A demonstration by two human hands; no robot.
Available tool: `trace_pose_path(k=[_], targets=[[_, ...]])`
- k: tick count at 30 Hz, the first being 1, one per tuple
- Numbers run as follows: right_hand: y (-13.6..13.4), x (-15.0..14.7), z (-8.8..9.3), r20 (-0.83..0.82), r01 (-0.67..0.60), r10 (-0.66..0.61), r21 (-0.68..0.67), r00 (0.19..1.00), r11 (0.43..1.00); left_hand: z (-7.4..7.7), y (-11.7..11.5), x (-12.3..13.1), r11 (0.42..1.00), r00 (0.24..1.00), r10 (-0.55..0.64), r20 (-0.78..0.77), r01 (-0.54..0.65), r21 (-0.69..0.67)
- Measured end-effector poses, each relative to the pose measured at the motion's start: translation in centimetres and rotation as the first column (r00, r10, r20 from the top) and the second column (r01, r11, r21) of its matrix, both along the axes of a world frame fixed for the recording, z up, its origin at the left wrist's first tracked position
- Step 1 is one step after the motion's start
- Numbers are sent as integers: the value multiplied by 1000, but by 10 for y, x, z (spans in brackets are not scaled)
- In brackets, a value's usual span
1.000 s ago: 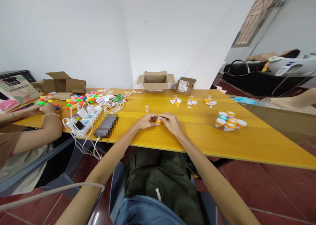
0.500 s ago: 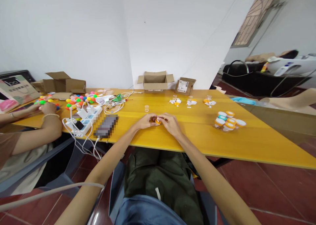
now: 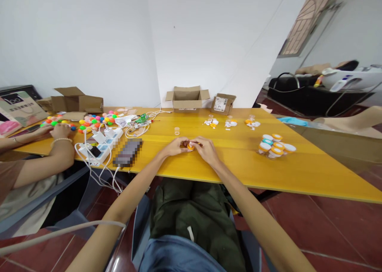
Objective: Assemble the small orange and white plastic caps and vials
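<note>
Close to the table's front edge, my left hand [image 3: 177,146] is closed around the side of a small orange lid [image 3: 190,146]. From the other side, my right hand [image 3: 206,148] pinches at the same lid, and a small white piece shows between the fingertips. My fingers cover much of both parts. Just beyond my left hand stands a small clear plastic cup [image 3: 177,131], upright and apart from it. Off to the right is a cluster of clear jars [image 3: 273,154] with orange, white and teal lids.
Loose white and orange parts lie in piles [image 3: 212,123] toward the back. Behind them stand an open cardboard box [image 3: 187,103] and a smaller carton [image 3: 223,103]. To the left are a power strip [image 3: 104,146], a phone [image 3: 128,152], colourful balls [image 3: 95,123] and another person's arms [image 3: 61,144].
</note>
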State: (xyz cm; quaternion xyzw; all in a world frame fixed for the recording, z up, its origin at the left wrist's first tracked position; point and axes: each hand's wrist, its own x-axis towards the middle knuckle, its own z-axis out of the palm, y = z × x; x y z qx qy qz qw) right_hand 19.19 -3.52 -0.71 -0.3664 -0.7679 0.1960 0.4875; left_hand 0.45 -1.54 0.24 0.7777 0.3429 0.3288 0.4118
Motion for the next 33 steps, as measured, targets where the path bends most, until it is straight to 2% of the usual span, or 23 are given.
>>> trace_pose_path(k=[8, 19, 24, 27, 30, 33], targets=[[0, 0, 1, 39, -3, 2, 17, 999, 1000, 1, 0, 0, 1000, 1000, -10, 9, 10, -13], [-1, 0, 0, 4, -10, 10, -3, 1000, 1000, 0, 1, 0, 1000, 1000, -2, 15, 3, -28], [2, 1, -4, -96, 1, -5, -45, 995, 999, 1, 2, 1, 998, 999, 6, 46, -3, -69], [7, 2, -7, -213, 0, -27, -126, 977, 992, 4, 2, 1, 995, 995, 62, 81, -56, -81], [11, -2, -10, -362, -105, -14, -306, 932, 946, 7, 4, 0, 989, 980, 149, 134, -146, -36], [11, -13, -10, -510, -311, 45, -449, 859, 837, 9, 6, 0, 980, 961, 199, 191, -200, -14]])
